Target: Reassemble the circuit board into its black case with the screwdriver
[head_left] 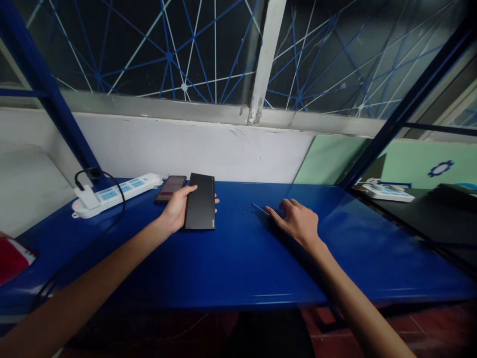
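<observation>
My left hand (177,209) is closed around a flat black rectangular device (200,201), with the thumb on its top face and fingertips showing past its right edge. A row of small marks runs along that edge. To the right, my right hand (298,220) is low over the blue table, with thumb and curled fingers apart. A thin metal shaft (260,209), like a screwdriver's, lies by the thumb tip; its other end is hidden under the hand. Several tiny dark pieces, perhaps screws (239,209), lie between the device and the shaft.
Behind my left hand lies a phone (174,188) with its screen lit. A white power strip (122,193) with a plugged-in black cable (121,214) stands at the left. A red and white item (15,258) is at the left edge. Blue frame posts rise from the table (231,268).
</observation>
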A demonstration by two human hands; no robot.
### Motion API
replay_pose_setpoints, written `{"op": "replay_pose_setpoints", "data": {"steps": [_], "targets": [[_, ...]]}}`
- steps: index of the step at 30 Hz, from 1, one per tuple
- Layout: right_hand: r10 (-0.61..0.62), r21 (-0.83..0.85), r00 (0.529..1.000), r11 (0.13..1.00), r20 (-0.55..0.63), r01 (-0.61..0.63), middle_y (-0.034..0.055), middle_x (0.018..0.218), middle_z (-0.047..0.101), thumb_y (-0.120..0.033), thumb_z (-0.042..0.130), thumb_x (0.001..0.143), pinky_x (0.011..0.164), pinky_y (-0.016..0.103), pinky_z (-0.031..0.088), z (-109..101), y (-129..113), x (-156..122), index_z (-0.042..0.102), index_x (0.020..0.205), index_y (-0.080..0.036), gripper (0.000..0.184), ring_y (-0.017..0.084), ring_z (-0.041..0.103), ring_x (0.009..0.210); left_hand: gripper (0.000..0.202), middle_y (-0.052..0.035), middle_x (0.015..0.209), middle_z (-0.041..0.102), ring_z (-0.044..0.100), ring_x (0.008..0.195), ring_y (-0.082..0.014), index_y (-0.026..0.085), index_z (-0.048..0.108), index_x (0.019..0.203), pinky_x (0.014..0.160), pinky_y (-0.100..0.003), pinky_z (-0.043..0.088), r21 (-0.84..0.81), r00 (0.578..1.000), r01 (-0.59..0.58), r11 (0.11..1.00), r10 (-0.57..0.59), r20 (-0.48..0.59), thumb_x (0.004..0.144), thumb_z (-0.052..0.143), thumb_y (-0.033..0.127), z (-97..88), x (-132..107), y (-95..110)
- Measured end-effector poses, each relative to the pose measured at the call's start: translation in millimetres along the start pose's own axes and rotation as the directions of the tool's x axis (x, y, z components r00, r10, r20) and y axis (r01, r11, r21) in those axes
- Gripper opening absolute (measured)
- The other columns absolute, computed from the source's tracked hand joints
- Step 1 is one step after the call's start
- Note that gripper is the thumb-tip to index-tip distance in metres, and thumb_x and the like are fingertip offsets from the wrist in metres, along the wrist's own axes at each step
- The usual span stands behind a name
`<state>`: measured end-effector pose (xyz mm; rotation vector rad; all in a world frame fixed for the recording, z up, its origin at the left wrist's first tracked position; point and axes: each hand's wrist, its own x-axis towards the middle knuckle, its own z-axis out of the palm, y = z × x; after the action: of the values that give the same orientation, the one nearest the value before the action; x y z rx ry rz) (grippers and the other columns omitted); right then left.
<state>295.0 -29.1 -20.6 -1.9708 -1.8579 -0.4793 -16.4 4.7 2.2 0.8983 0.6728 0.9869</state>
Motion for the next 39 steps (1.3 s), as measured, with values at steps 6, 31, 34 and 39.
{"op": "replay_pose_setpoints", "data": {"steps": [6, 31, 34, 39], "targets": [[-0.095, 0.225, 0.995, 0.969, -0.043, 0.102, 0.0069, 0.073, 0.067, -0.059, 0.043, 0.088, 0.051, 0.027, 0.024, -20, -42, -1, 0.061, 0.071, -0.019, 0.047, 0.017, 0.058, 0.061, 0.043, -0.0193, 0.111, 0.068, 0.067, 0.099, -0.035, 0.011, 0.055, 0.121, 0.078, -0.049, 0.056, 0.026, 0.998, -0.059, 0.998, 0.059, 0.0, 0.086, 0.061, 0.035, 14.4, -5, -15], [0.145, 0.829, 0.912, 0.381, 0.383, -0.409, -0.0038, 0.037, 0.042, -0.055, 0.064, 0.076, 0.035, 0.021, 0.024, -34, -38, 26, 0.049, 0.052, -0.017, 0.047, 0.006, 0.035, 0.034, 0.048, -0.0113, 0.077, 0.072, 0.066, 0.061, -0.0192, 0.011, 0.07, 0.097, 0.059, -0.03, 0.051, 0.69, 0.984, 0.155, 0.707, -0.173, -0.043, 0.071, 0.074, 0.051, -1.9, 2, -4], [0.058, 0.753, 0.876, 0.485, 0.479, -0.444, -0.0019, 0.036, 0.045, -0.053, 0.062, 0.079, 0.036, 0.022, 0.029, -9, -56, 49, 0.048, 0.048, -0.018, 0.048, 0.007, 0.038, 0.033, 0.051, -0.0097, 0.076, 0.072, 0.064, 0.058, -0.0162, 0.011, 0.072, 0.097, 0.057, -0.026, 0.047, 0.79, 0.975, 0.095, 0.605, -0.215, 0.048, 0.073, 0.069, 0.056, -0.1, 1, -4], [0.034, 0.624, 0.819, 0.631, 0.572, -0.462, 0.0018, 0.034, 0.05, -0.046, 0.062, 0.08, 0.035, 0.022, 0.036, 24, -96, 74, 0.048, 0.044, -0.018, 0.048, 0.009, 0.043, 0.032, 0.051, -0.0067, 0.07, 0.068, 0.054, 0.051, -0.0104, 0.012, 0.073, 0.089, 0.047, -0.02, 0.033, 0.88, 0.954, -0.034, 0.474, -0.248, 0.171, 0.081, 0.057, 0.06, -3.4, 0, -5]]}}
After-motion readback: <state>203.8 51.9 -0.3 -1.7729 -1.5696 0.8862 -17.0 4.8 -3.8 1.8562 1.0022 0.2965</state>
